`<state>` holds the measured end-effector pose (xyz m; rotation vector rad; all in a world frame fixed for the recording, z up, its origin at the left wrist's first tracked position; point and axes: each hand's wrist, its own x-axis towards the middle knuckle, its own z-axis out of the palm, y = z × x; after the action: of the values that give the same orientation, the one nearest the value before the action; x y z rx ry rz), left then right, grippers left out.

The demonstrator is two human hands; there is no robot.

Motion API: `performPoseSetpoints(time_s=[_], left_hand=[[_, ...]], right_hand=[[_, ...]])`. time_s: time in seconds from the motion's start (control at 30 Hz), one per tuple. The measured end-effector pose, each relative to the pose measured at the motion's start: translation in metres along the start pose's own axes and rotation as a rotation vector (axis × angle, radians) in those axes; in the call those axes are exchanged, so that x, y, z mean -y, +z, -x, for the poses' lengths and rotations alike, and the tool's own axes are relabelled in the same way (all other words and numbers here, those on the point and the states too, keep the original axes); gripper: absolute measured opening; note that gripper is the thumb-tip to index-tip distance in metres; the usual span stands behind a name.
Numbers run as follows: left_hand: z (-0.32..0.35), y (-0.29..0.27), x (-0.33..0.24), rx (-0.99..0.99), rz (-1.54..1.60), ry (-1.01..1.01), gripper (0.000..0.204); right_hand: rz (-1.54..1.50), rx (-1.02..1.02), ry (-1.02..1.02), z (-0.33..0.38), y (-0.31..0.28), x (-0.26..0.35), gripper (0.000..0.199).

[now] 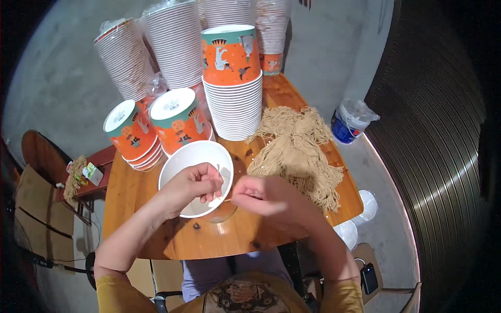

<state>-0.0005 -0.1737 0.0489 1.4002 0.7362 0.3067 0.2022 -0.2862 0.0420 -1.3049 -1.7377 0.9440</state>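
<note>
Two hands are working over a round wooden table (156, 235) that is filling most of your view. Toward its far edge, tall stacks of paper cups (177, 47) wrapped in clear plastic are standing side by side, and an orange-and-teal stack of cups (232, 83) is rising just in front of them. To the right of that stack a heap of tan string (297, 151) is spreading across the tabletop, reaching toward your right hand. On the left, two shorter stacks of upturned orange cups (156, 128) are leaning next to each other, touching the white bowl-shaped cup (195, 177) that is lying tilted with its mouth toward you.

Your left hand (190, 188) is sitting right in front of that white cup's opening, fingers curled in and pinching what looks like a thin strand; the strand itself is too fine to make out clearly. Your right hand (266, 201) is hovering just beside it, fingers closed into a loose fist with thumb and forefinger pressed together, near the edge of the string heap. Whether both hands are sharing the same strand, you cannot tell. Off the table to the right, a blue-and-white bucket (348, 125) is standing on the grey floor.
</note>
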Motion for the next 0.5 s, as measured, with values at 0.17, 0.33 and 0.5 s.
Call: performPoseSetpoints(time_s=[0.17,0.33,0.5], left_hand=[[-0.001,0.007,0.0,0.042,-0.057,0.009,0.013],[0.003,0.009,0.004,0.093,-0.062,-0.012,0.014],[0.004,0.018,0.0,0.089,-0.063,-0.046,0.014]], right_hand=[[0.07,-0.148,-0.311,-0.025,0.004,-0.011,0.013],[0.088,-0.218,-0.338,-0.024,0.008,-0.014,0.014],[0.196,-0.248,-0.305,-0.023,0.005,-0.025,0.015]])
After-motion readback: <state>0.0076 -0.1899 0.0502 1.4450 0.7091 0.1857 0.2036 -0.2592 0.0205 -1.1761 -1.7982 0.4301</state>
